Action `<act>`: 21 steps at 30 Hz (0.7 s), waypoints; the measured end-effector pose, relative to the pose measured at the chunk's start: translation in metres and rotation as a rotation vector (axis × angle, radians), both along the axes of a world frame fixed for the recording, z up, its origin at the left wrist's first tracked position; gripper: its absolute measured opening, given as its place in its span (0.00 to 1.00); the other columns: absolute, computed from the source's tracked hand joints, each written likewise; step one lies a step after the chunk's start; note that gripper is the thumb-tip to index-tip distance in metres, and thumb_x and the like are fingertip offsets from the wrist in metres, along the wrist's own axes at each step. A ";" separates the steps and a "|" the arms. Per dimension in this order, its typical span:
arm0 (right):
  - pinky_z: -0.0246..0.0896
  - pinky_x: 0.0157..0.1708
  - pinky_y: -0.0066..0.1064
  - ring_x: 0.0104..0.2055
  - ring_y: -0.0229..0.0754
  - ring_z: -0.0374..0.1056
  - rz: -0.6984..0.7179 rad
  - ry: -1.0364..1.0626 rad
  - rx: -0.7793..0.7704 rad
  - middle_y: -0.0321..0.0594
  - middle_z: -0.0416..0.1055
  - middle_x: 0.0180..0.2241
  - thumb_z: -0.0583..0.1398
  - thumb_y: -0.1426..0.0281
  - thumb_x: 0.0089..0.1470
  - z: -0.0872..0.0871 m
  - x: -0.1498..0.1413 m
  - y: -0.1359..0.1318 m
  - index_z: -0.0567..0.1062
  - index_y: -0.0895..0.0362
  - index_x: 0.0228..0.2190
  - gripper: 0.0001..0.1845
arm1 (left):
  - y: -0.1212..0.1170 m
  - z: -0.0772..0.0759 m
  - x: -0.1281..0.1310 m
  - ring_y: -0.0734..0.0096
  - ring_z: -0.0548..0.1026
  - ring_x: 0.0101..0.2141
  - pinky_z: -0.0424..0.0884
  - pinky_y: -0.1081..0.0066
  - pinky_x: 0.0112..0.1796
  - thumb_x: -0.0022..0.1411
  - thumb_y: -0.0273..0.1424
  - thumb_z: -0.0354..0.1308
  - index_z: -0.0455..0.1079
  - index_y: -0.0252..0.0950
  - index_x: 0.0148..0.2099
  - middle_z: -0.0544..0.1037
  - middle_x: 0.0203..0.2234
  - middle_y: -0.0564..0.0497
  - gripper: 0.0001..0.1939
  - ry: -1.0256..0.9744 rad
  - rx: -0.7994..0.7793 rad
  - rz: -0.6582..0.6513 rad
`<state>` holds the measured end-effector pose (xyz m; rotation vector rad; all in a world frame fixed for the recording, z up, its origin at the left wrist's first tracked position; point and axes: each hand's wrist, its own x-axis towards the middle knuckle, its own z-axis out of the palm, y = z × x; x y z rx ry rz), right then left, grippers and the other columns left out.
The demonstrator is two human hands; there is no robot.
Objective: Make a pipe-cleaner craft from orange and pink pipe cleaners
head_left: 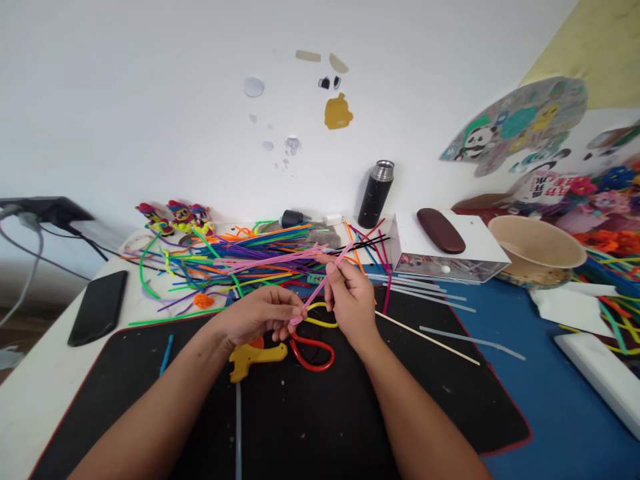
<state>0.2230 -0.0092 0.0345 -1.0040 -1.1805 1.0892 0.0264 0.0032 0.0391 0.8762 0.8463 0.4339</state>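
Note:
Both of my hands hold one pink pipe cleaner [320, 288] above a black mat [280, 413]. My left hand [260, 313] pinches its lower end, which is bent into a small loop. My right hand [350, 297] grips it higher up, fingers closed, and the stem slants up to the right. Just under my hands lie red-handled scissors [313, 350], a yellow glue gun [253, 357] and a yellow pipe cleaner [320, 319].
A heap of coloured pipe cleaners [250, 260] lies behind my hands. A black phone [99, 307] rests at the left, a black flask [375, 193] stands by the wall, and a white box [445, 257] with a brown case, a bowl [537, 247] and a thin wooden stick [430, 339] lie at the right.

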 end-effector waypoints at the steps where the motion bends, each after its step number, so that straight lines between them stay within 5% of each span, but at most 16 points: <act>1: 0.53 0.16 0.23 0.15 0.32 0.58 -0.004 -0.010 0.007 0.27 0.62 0.16 0.58 0.58 0.69 0.000 0.000 0.000 0.82 0.59 0.48 0.20 | 0.000 0.000 -0.001 0.79 0.73 0.17 0.66 0.81 0.18 0.50 0.40 0.79 0.79 0.30 0.33 0.77 0.22 0.51 0.19 0.001 0.001 0.003; 21: 0.52 0.15 0.23 0.15 0.32 0.58 -0.050 0.085 -0.017 0.26 0.62 0.17 0.61 0.55 0.67 0.002 0.004 0.003 0.81 0.58 0.48 0.20 | 0.002 -0.003 -0.001 0.79 0.73 0.17 0.66 0.81 0.18 0.50 0.41 0.79 0.78 0.30 0.33 0.78 0.21 0.51 0.20 0.002 0.001 0.001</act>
